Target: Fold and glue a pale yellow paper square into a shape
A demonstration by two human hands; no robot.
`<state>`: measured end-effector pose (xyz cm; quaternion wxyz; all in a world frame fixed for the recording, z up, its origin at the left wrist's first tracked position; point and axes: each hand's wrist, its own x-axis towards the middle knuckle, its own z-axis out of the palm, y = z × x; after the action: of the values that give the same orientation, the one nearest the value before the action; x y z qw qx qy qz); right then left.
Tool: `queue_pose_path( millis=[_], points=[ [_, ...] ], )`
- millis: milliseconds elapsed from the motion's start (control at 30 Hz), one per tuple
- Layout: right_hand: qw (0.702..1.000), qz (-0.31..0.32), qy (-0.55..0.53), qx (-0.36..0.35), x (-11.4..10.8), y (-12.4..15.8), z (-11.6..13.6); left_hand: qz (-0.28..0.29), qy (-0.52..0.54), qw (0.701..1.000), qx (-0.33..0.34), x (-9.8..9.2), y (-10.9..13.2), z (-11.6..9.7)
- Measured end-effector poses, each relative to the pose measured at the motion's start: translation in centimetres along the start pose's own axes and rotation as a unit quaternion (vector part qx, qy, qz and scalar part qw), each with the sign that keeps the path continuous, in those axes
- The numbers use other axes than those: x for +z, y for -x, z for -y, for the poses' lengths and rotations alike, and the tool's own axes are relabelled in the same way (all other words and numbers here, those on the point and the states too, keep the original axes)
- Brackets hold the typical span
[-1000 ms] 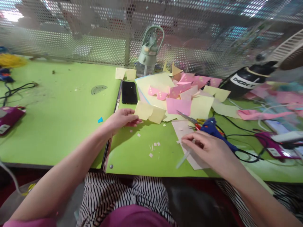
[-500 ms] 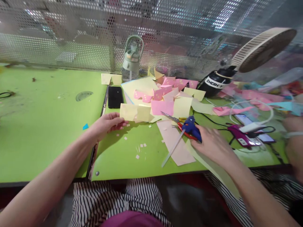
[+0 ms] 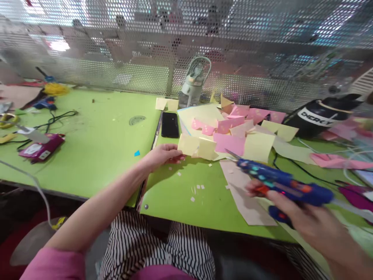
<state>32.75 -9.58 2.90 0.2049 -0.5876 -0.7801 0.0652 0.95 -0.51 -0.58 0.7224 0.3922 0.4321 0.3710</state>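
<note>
My right hand [image 3: 294,210] is wrapped round the handle of a blue hot glue gun [image 3: 276,181], raised over the right part of the green table, its nozzle pointing left. At the middle, my left hand [image 3: 167,154] pinches the left end of a folded cream paper piece [image 3: 189,146]. A pink paper piece [image 3: 230,144] lies just right of it. Below the glue gun's nozzle lies a pale pink paper sheet [image 3: 241,194]. The scissors' tips [image 3: 233,153] show beside the nozzle; the rest is hidden behind the gun.
A black phone [image 3: 170,125] and a clear water bottle [image 3: 190,91] stand near the back. Paper pieces [image 3: 256,114] heap to their right. A black ENERGY-labelled object [image 3: 317,116] stands at the right. A purple power strip [image 3: 43,147] and cords lie at the left.
My right hand has lifted the glue gun off the table and turned it so its nozzle points left. My left hand still holds the cream paper. The view has swung left.
</note>
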Motion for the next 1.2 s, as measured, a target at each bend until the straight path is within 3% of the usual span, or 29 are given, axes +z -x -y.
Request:
queue_pose_path(
  millis=[167, 300, 600, 1200],
  points=[
    [0.993, 0.066, -0.097, -0.001, 2.8, -2.2, 3.9, 0.007, 0.000, 1.000, 0.006, 0.2, 0.1, 0.0],
    [0.990, 0.065, -0.129, 0.003, 3.5, -3.8, 5.1, 0.014, 0.004, 1.000, 0.005, 0.3, -0.1, -0.1],
    [0.994, 0.050, -0.101, -0.012, 4.3, -4.6, 5.0, 0.011, -0.004, 1.000, -0.011, 0.7, 0.2, -0.8],
    [0.997, 0.058, -0.053, -0.007, 3.3, -4.9, 6.2, 0.024, -0.020, 0.999, 0.014, 0.3, -0.1, -0.4]
  ],
)
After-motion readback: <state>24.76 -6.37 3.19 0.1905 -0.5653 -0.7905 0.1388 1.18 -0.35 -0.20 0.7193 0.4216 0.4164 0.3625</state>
